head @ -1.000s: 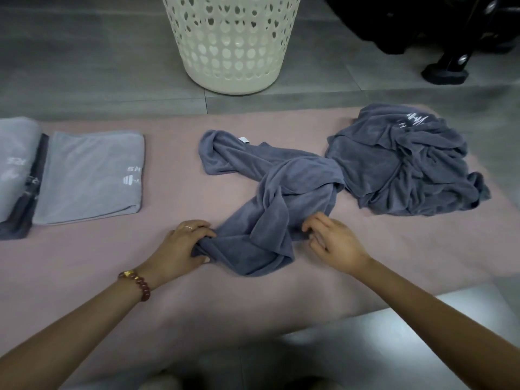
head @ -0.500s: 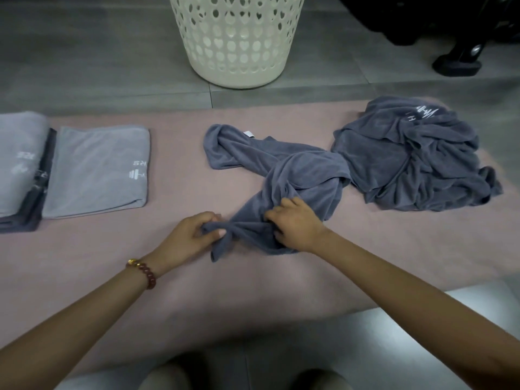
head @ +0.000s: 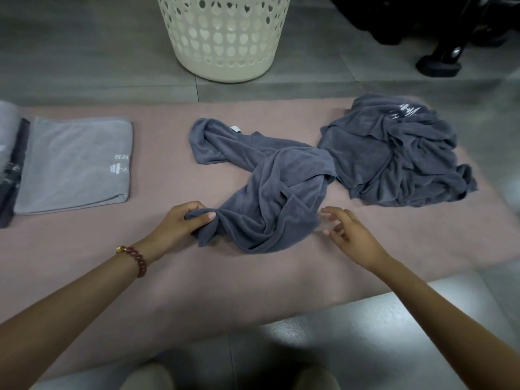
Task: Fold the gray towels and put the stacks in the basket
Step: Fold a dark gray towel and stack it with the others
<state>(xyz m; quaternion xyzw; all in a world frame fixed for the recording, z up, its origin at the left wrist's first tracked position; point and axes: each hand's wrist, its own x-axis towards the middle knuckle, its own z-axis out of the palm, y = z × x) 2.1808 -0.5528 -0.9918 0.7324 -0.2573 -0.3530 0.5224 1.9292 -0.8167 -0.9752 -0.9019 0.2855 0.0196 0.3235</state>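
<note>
A crumpled dark gray towel [head: 270, 187] lies twisted in the middle of the pink mat [head: 168, 277]. My left hand [head: 183, 223] pinches its near left corner. My right hand [head: 349, 237] hovers just right of the towel's near edge, fingers spread and holding nothing. A second crumpled dark gray towel [head: 394, 150] with white print lies bunched at the right. A folded light gray towel [head: 76, 164] rests flat at the left, beside more folded towels [head: 8, 164] at the frame's edge. The cream perforated basket [head: 225, 35] stands on the floor beyond the mat.
Gray tiled floor [head: 84, 52] surrounds the mat. Black equipment with a foot [head: 439, 60] sits at the far right on the floor. My knees show at the bottom edge.
My right hand has let go of the towel's middle and pulled back to the right, open. The towel's near part has spread out wider. My left hand keeps its grip on the corner.
</note>
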